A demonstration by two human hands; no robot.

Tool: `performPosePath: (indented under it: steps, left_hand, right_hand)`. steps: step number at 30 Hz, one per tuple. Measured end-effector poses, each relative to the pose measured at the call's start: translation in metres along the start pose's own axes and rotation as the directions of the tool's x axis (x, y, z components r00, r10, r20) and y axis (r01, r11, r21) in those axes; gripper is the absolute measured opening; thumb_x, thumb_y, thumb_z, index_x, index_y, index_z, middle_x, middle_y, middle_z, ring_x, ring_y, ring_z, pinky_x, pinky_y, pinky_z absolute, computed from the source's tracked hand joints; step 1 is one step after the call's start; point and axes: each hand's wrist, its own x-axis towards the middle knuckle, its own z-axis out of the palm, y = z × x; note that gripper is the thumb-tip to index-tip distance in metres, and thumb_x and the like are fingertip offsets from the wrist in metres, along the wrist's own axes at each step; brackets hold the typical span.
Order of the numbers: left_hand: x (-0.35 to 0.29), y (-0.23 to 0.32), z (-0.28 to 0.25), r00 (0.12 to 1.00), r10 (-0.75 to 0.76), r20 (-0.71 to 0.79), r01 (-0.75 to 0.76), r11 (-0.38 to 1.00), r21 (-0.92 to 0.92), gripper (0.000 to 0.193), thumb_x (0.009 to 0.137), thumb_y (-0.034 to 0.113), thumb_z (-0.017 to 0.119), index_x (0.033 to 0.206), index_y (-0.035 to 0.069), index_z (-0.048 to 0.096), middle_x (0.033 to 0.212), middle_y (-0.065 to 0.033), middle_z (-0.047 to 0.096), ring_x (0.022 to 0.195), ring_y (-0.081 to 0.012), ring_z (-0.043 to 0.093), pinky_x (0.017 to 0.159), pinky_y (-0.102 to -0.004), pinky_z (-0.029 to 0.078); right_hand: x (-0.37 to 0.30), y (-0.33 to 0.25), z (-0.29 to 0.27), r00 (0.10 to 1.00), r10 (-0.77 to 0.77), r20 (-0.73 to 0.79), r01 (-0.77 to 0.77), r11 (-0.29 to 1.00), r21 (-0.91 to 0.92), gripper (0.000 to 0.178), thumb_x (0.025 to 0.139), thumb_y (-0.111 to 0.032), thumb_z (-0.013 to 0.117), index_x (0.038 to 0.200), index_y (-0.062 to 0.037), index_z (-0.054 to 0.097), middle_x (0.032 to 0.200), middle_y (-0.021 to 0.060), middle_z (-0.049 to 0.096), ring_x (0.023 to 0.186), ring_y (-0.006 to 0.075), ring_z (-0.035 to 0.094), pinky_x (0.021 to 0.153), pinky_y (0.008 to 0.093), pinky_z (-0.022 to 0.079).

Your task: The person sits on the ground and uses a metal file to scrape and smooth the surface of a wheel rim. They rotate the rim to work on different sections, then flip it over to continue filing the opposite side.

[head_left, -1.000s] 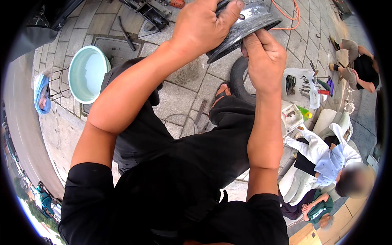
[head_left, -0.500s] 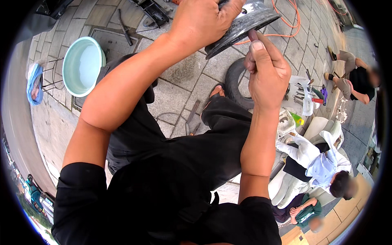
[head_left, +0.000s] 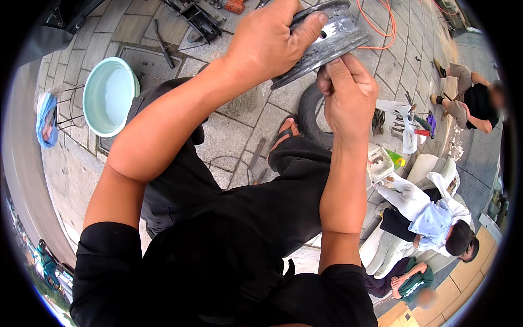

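A scuffed grey metal wheel rim (head_left: 333,44) is held up, tilted, at the top of the view. Wrapped over its left side is my left hand (head_left: 264,41), the thumb lying across the metal. My right hand (head_left: 353,95) meets the rim's lower edge with thumb and fingers pinched together. Whatever that pinch may hold is hidden by the fingers and the rim. On the paving below and behind my right hand lies a black tyre (head_left: 310,115), partly covered by my hand and leg.
A pale green basin (head_left: 90,87) of water stands left, beside a blue bag (head_left: 47,122). An orange hose (head_left: 393,27) curls at upper right. Hand tools lie on a white sheet (head_left: 408,143) to the right. A black metal device (head_left: 197,20) stands ahead. Several people sit at right.
The rim and my left hand have come slightly lower in view. My right hand has shifted a little left, its fingertips now closer together at the rim's edge.
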Motion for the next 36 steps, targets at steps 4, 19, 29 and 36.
performPosePath:
  steps: [4, 19, 29, 36]
  left_hand:
    - [0.004, 0.000, 0.000, 0.998, 0.036, -0.045, -0.036, 0.999, -0.011, 0.038, 0.103, 0.030, 0.073, 0.086, 0.004, 0.051, 0.073, -0.0243, 0.057, 0.068, -0.0472, 0.061, 0.060, -0.0530, 0.046]
    - [0.010, -0.004, 0.005, 0.967, 0.205, -0.151, -0.208, 0.978, -0.005, 0.035, 0.102, 0.025, 0.075, 0.088, 0.003, 0.051, 0.073, -0.0200, 0.054, 0.065, -0.0412, 0.056, 0.061, -0.0479, 0.046]
    - [0.006, -0.010, 0.006, 0.988, 0.119, -0.099, -0.118, 0.993, 0.014, 0.037, 0.102, 0.028, 0.075, 0.087, 0.002, 0.052, 0.073, -0.0228, 0.057, 0.069, -0.0444, 0.060, 0.063, -0.0483, 0.047]
    - [0.011, -0.007, 0.001, 0.984, 0.126, -0.128, -0.129, 0.992, -0.015, 0.038, 0.102, 0.028, 0.075, 0.087, 0.002, 0.053, 0.074, -0.0236, 0.055, 0.070, -0.0468, 0.057, 0.065, -0.0500, 0.048]
  right_hand:
    - [0.001, -0.004, 0.001, 0.997, 0.079, 0.025, -0.082, 0.980, 0.179, 0.018, 0.105, -0.007, 0.064, 0.110, 0.0086, 0.071, 0.079, 0.0027, 0.058, 0.065, 0.0111, 0.048, 0.060, 0.0270, 0.039]
    - [0.003, -0.016, -0.005, 0.946, 0.297, 0.132, -0.318, 0.764, 0.561, 0.024, 0.109, -0.016, 0.058, 0.117, 0.0059, 0.063, 0.083, 0.0006, 0.050, 0.065, 0.0084, 0.044, 0.056, 0.0256, 0.035]
    - [0.004, -0.011, -0.006, 0.957, 0.260, 0.133, -0.290, 0.801, 0.523, 0.015, 0.105, -0.012, 0.061, 0.101, 0.0026, 0.063, 0.083, 0.0044, 0.055, 0.067, 0.0126, 0.049, 0.059, 0.0272, 0.038]
    - [-0.005, -0.019, -0.009, 0.964, 0.259, 0.059, -0.262, 0.891, 0.370, 0.016, 0.104, -0.011, 0.062, 0.095, 0.0020, 0.064, 0.084, 0.0058, 0.056, 0.067, 0.0141, 0.050, 0.059, 0.0279, 0.038]
